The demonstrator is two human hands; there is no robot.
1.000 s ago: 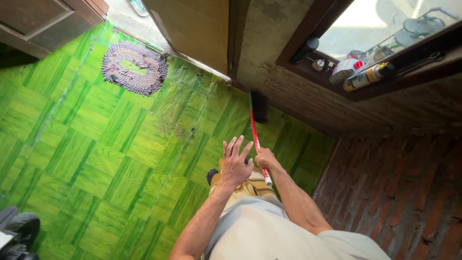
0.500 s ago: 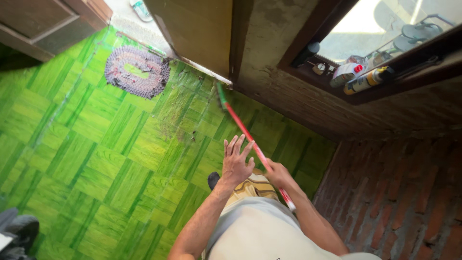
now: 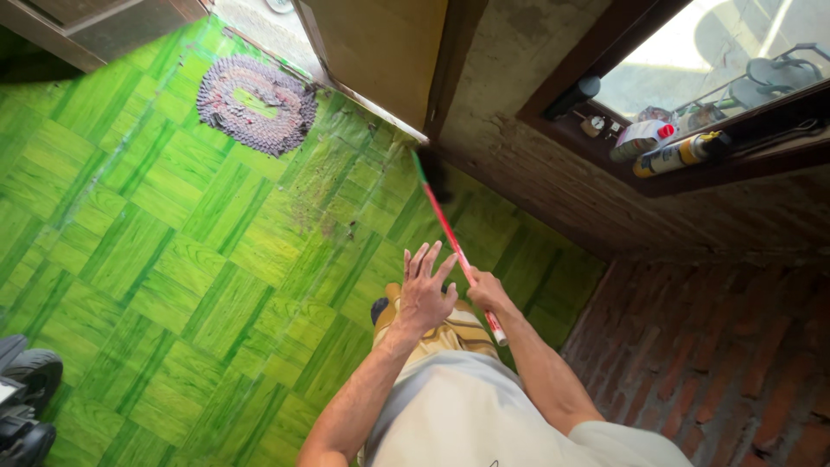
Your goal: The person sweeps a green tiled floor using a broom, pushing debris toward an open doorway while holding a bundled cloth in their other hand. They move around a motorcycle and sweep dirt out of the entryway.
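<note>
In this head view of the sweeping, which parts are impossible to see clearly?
- Broom head: motion-blurred, its shape is unclear.
- Right hand palm and its grip on the red stick: only the back of the hand shows.
- Feet: mostly hidden by the person's own body.
- Dark wheeled thing: cut off by the left edge.
- Small items on the window sill: too small to identify.

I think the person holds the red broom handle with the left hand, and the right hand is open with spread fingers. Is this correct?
Not quite: the hands are swapped. In the head view the right hand grips the red broom handle, while the left hand is open with spread fingers, holding nothing.
</note>
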